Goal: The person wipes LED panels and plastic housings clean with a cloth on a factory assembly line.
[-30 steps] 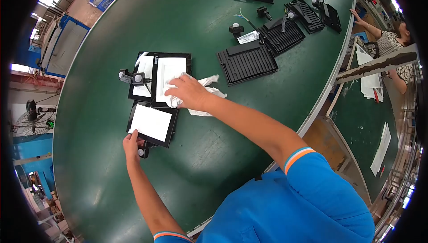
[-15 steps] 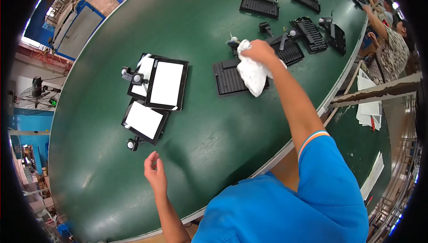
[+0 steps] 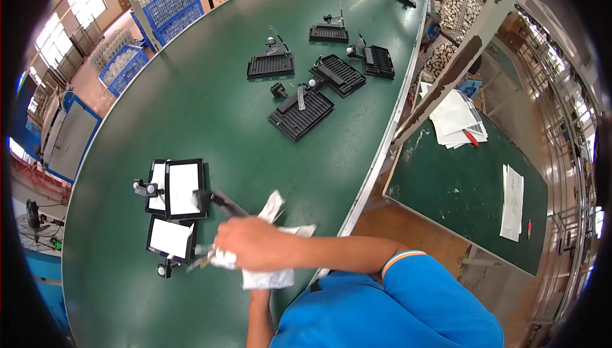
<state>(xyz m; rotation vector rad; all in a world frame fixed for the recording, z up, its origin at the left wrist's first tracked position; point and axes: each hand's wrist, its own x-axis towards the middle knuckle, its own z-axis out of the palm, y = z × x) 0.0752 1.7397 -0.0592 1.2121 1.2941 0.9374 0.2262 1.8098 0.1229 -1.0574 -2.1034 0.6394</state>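
My right hand (image 3: pixel 252 243) is closed on a white cloth (image 3: pixel 271 279), whose ends hang out around the fingers. A black lamp part (image 3: pixel 223 202), blurred, sticks out beyond the same hand, with thin wires by the fingers. My left forearm (image 3: pixel 258 322) comes up from below. The left hand itself is hidden behind the cloth and right hand. Just left lie black-framed lamps with white panels: one lamp (image 3: pixel 185 188) overlaps another (image 3: pixel 157 202), and a third (image 3: pixel 170 237) sits below them. Small sensor heads with white domes are attached.
Several black ribbed lamps (image 3: pixel 301 113) lie face down farther along the green table (image 3: pixel 210 105). At the right, papers (image 3: pixel 456 118) and a red pen (image 3: pixel 470 137) rest on a side table. A co-worker (image 3: pixel 452 19) works at the far end. Blue crates (image 3: pixel 172 13) stand beyond.
My right hand has come back toward my body with the cloth. The lamp that lay under the cloth has left its spot. My view has turned, and my left hand is now covered.
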